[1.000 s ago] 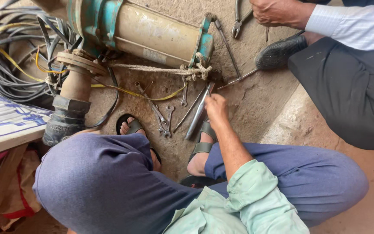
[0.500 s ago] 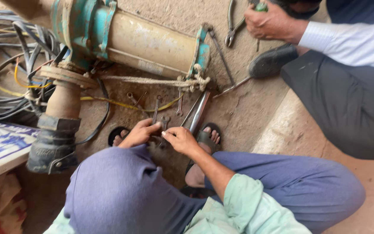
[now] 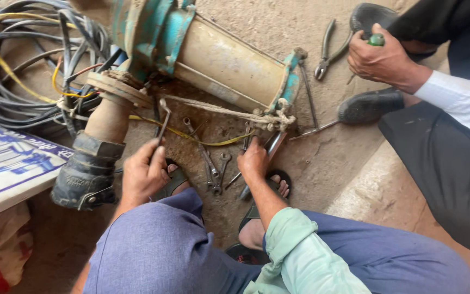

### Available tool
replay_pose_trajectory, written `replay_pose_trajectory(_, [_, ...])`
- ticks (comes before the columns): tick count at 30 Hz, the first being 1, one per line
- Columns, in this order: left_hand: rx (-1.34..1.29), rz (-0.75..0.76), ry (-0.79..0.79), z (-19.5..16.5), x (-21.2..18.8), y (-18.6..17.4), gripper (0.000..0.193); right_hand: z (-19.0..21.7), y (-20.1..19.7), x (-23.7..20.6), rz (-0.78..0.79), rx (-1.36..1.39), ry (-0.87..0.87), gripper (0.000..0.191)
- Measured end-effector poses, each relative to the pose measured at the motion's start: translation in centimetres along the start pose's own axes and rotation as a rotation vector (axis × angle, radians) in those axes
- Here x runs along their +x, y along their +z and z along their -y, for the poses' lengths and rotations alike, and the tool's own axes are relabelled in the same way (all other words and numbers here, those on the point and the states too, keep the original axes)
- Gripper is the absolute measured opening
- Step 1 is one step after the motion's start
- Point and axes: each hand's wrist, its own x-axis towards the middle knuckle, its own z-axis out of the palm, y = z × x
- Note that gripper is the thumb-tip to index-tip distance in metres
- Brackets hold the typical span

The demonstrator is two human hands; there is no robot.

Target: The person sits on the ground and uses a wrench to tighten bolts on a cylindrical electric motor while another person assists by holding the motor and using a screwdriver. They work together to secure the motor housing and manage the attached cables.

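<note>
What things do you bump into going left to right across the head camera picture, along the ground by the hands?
Black rubber pipe end → left hand holding a thin wrench → spanners on the ground → right hand → black shoe → another person's dark trousers.

You are squatting in a rough repair workshop, on a bare, dusty concrete floor [image 3: 344, 163]. At twelve o'clock lies a big worn pump [image 3: 213, 54] with teal flanges and a rope tied round it, and at ten o'clock a tangle of black cables [image 3: 12, 81]. Spanners [image 3: 216, 171] lie loose at your feet, with pliers [image 3: 327, 49] at one o'clock.
</note>
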Motion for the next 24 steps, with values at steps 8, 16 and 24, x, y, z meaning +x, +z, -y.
replay_pose_trajectory(8, [0.527,-0.068,0.347,-6.3,7.3,-5.5,0.029,-0.3,-0.3,-2.4,-0.075,-0.266,-0.216,0.045])
replay_pose_trajectory(16, [0.792,-0.06,0.356,-8.2,10.9,-6.7,0.026,-1.1,0.2,-5.7,0.112,-0.049,-0.392,0.027])
replay_pose_trajectory(24, [0.863,-0.088,0.37,-8.7,10.5,-6.6,0.021,-0.8,-0.9,-5.6,0.067,-0.074,-0.338,0.042])
